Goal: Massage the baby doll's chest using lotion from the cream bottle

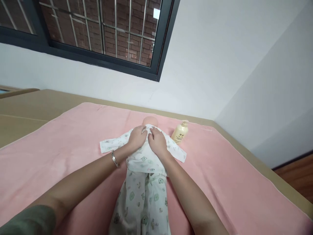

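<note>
A baby doll (146, 169) in a white printed sleepsuit lies face up at the centre of the frame, on a pink blanket (61, 147) that covers the bed. From the left, my left hand (137, 137), a silver bracelet (114, 159) on its wrist, rests flat on the doll's chest with its fingers spread and loose, grasping nothing. Just beside it, my right hand (158, 142) presses the chest likewise, fingers relaxed. Right of the doll's head stands a cream lotion bottle (180, 132).
</note>
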